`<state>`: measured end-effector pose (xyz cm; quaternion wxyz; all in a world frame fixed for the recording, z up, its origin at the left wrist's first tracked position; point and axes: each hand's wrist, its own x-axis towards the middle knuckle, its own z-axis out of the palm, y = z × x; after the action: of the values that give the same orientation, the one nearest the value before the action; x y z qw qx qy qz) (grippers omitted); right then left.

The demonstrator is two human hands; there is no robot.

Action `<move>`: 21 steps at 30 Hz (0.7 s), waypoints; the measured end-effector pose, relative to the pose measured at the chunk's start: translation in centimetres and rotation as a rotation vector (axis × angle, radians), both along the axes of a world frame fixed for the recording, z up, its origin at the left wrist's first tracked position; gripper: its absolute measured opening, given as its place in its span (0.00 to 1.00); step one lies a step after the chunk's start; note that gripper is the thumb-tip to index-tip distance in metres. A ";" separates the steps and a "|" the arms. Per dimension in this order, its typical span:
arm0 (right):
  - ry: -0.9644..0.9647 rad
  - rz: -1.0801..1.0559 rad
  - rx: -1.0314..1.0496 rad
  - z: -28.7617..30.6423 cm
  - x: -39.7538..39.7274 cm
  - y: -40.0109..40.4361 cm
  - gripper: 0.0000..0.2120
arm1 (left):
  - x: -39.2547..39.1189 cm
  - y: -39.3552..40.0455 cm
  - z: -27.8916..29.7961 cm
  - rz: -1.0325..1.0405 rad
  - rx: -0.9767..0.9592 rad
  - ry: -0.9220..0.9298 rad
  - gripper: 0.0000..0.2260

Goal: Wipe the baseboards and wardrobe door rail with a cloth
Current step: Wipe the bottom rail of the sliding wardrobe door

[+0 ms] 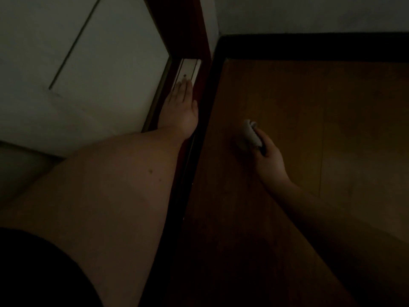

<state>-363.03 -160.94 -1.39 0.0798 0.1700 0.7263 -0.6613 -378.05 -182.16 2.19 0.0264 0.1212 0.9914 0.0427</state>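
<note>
The scene is very dim. My left hand (182,105) lies flat with straight fingers on the pale metal wardrobe door rail (190,67), fingertips pointing toward its far end. My right hand (266,155) grips a bunched whitish cloth (249,135) just above the wooden floor (309,140), to the right of the rail. A dark baseboard (309,46) runs along the far wall, and another dark strip (205,120) runs beside the rail.
The white sliding wardrobe door (88,74) stands on the left, its edge beside the rail. A reddish wooden frame (188,25) rises at the corner. My bare left forearm fills the lower left.
</note>
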 end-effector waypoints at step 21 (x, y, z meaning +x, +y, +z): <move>0.058 0.161 0.224 -2.0 -20.0 -3.3 0.25 | -0.6 0.1 -0.6 0.025 0.028 0.024 0.24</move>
<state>-383.04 -164.19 -3.36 0.0917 0.0999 0.8089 -0.5721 -378.65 -182.10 1.55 0.0121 0.1098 0.9923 0.0553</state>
